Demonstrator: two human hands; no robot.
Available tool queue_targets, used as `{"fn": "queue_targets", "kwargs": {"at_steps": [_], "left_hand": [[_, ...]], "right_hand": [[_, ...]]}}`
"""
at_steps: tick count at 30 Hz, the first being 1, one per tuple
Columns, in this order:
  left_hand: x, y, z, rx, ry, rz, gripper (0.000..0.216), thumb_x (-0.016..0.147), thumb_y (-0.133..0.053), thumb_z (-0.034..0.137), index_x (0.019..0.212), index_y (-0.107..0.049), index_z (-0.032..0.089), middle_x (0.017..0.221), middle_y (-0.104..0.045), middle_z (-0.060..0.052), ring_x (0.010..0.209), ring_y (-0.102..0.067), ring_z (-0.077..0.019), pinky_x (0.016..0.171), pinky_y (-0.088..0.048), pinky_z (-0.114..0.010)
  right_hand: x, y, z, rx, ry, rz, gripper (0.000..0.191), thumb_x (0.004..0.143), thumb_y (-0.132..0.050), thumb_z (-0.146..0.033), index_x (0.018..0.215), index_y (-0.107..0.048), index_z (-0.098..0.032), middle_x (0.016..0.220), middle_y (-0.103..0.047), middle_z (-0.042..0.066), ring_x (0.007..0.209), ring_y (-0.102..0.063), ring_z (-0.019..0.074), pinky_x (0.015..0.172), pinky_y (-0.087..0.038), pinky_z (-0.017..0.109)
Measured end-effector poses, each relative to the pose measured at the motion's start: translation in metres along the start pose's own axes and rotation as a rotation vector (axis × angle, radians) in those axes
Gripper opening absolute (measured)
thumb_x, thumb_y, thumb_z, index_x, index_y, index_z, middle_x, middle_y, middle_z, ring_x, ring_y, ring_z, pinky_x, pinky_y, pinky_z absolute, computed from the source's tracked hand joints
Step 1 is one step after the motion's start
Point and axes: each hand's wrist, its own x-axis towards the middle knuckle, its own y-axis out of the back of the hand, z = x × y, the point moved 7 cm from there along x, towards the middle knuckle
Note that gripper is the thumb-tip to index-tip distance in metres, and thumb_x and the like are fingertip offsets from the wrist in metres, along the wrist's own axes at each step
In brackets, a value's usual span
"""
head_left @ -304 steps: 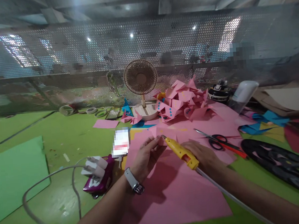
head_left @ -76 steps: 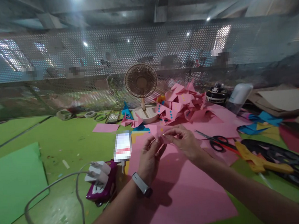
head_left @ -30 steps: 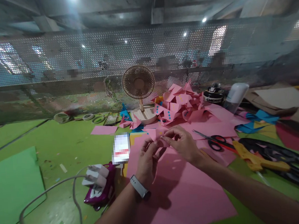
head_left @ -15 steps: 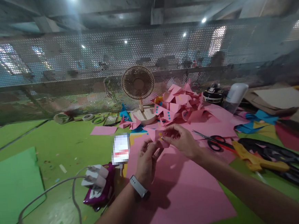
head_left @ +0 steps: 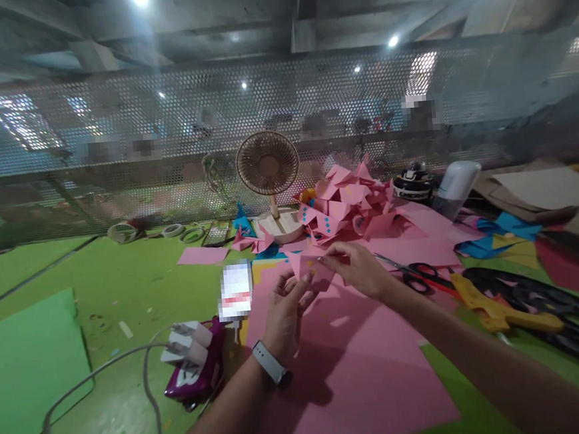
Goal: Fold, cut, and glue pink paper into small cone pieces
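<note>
My left hand (head_left: 283,311) and my right hand (head_left: 356,268) both pinch a small folded pink paper piece (head_left: 307,269) held a little above a large pink sheet (head_left: 342,373) on the green table (head_left: 124,283). My left wrist wears a watch with a pale band. My right fingers grip the piece's right edge, my left fingers its lower left. A yellow glue gun (head_left: 497,307) lies on the table to the right, apart from both hands.
A heap of folded pink pieces (head_left: 353,205) sits behind, beside a small desk fan (head_left: 268,172). Scissors (head_left: 417,275) lie right of my hands. A purple power strip with white plugs (head_left: 193,358) and a cable lie left. A perforated metal screen stands along the back.
Ten seconds ago my right hand held the yellow glue gun; it now lies on the table. Over the last second both hands raised the pink piece slightly, fingers shifting on it.
</note>
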Motion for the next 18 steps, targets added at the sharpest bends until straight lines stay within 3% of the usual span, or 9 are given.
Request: {"fn": "queue_targets", "kwargs": {"at_steps": [4, 8, 12, 18], "left_hand": [[0.004, 0.006, 0.001, 0.112, -0.023, 0.059, 0.042, 0.062, -0.079, 0.025, 0.094, -0.053, 0.017, 0.071, -0.067, -0.002, 0.069, -0.065, -0.0149, 0.064, -0.049, -0.024], [0.004, 0.003, 0.01, 0.16, -0.119, 0.025, 0.039, 0.063, -0.078, 0.025, 0.092, -0.053, 0.017, 0.063, -0.064, 0.002, 0.059, -0.061, -0.01, 0.061, -0.048, -0.02], [0.003, 0.0, 0.011, 0.155, -0.074, -0.014, 0.038, 0.066, -0.075, 0.034, 0.095, -0.054, 0.019, 0.07, -0.064, 0.002, 0.065, -0.064, -0.0127, 0.066, -0.051, -0.026], [0.007, 0.004, 0.009, 0.155, -0.039, -0.068, 0.029, 0.066, -0.074, 0.038, 0.075, -0.058, 0.016, 0.071, -0.059, 0.002, 0.065, -0.058, -0.0092, 0.068, -0.054, -0.027]], "right_hand": [[-0.003, -0.008, -0.002, 0.049, 0.003, -0.036, 0.025, 0.084, -0.052, -0.039, 0.075, -0.062, -0.018, 0.068, -0.062, 0.001, 0.056, -0.054, 0.0114, 0.05, -0.039, 0.021], [-0.003, -0.008, -0.002, 0.072, 0.016, -0.011, 0.025, 0.083, -0.053, -0.039, 0.073, -0.061, -0.018, 0.065, -0.06, 0.001, 0.056, -0.054, 0.0118, 0.051, -0.04, 0.022], [-0.002, 0.002, -0.006, 0.063, 0.058, 0.019, 0.022, 0.084, -0.053, -0.036, 0.075, -0.062, -0.018, 0.069, -0.063, 0.001, 0.062, -0.056, 0.013, 0.058, -0.043, 0.023], [0.002, 0.015, -0.012, 0.029, 0.089, 0.016, 0.021, 0.084, -0.053, -0.034, 0.084, -0.065, -0.018, 0.081, -0.068, 0.004, 0.076, -0.062, 0.0162, 0.073, -0.047, 0.029]]}}
